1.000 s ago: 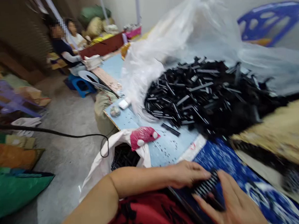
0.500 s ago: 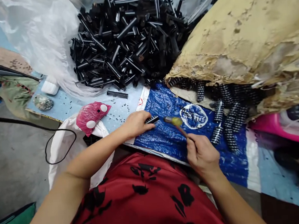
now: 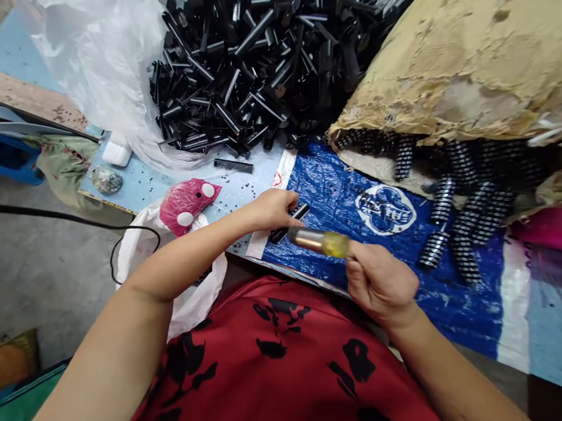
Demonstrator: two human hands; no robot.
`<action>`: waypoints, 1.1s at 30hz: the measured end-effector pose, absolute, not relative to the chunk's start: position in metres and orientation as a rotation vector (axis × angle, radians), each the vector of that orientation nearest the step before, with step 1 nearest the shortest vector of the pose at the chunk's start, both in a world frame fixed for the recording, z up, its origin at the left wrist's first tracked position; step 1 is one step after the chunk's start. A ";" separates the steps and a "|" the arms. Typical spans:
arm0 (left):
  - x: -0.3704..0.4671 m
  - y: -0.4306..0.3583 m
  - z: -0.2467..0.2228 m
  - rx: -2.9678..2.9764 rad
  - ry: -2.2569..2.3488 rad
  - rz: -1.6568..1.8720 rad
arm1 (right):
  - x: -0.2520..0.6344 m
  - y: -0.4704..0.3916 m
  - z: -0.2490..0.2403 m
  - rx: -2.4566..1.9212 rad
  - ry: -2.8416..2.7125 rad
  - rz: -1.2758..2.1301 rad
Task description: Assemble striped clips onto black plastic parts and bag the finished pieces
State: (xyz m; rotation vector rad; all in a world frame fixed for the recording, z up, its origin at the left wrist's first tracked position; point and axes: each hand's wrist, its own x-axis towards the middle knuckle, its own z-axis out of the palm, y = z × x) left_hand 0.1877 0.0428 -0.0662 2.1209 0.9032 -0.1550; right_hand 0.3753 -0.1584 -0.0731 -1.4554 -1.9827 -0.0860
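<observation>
Left hand (image 3: pixel 274 208) pins one black strip (image 3: pixel 289 222); right hand (image 3: pixel 378 282) grips one hammer (image 3: pixel 318 241).

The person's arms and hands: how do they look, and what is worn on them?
Both forearms are bare, with no sleeves showing. The left hand and the right hand wear no gloves; no rings, watch or bracelet can be seen. The red garment with black patterns covers the body below.
</observation>
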 end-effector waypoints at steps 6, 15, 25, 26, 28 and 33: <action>0.194 0.036 -0.059 2.274 0.932 -0.207 | 0.372 -0.164 -0.087 -1.431 -2.294 0.096; 0.058 0.046 0.032 2.175 0.679 -0.686 | 0.408 -0.173 -0.106 -1.650 -2.001 -0.080; 0.111 0.118 -0.058 2.858 1.398 -0.112 | 0.428 -0.116 -0.085 -1.905 -1.755 0.072; 0.111 0.123 -0.060 2.875 1.398 -0.071 | 0.439 -0.106 -0.084 -2.012 -1.671 0.010; 0.111 0.126 -0.060 2.861 1.394 0.102 | 0.460 -0.081 -0.082 -2.254 -1.500 -0.109; 0.129 0.095 -0.051 2.444 1.362 0.698 | 0.485 -0.026 -0.077 -2.641 -1.405 0.054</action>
